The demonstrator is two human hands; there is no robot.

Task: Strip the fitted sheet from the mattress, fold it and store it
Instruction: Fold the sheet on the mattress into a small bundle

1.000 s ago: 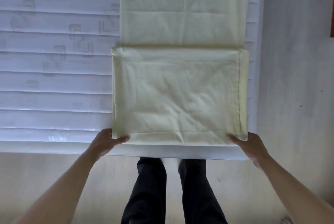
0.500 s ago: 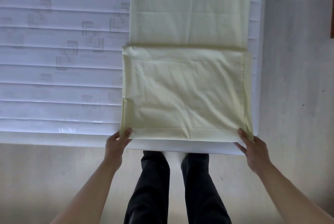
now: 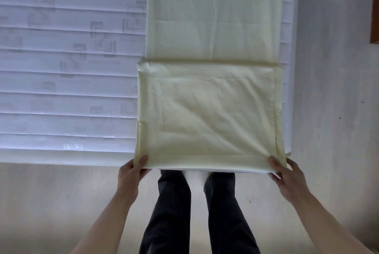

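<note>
- While both hands pinch its near corners, the sheet lies on the mattress, pale yellow-green, along the mattress's right edge.
- Sheet is a long strip running from the near edge away to the far side; the near end is doubled over into a rectangle on top of the strip, fold line crosswise about midway up the view.
- Near hem of the folded part sits at, and slightly over, the mattress's near edge.
- Left hand: thumb on top of the near-left corner, fingers under it, gripping the sheet.
- Right hand: thumb on top of the near-right corner, fingers below the edge, gripping the sheet.
- Wrinkles fan out across the folded layer from the right-hand corner.
- Mattress is bare, white, quilted in horizontal bands with a square-ish logo pattern; the sheet covers only its right part.
- Person stands at the near edge, dark trousers and white socks visible between the arms.
- Floor pale grey, runs along the right edge and in front of the mattress.
- Brown wooden item at the far right, cut off, cannot tell what it is.
</note>
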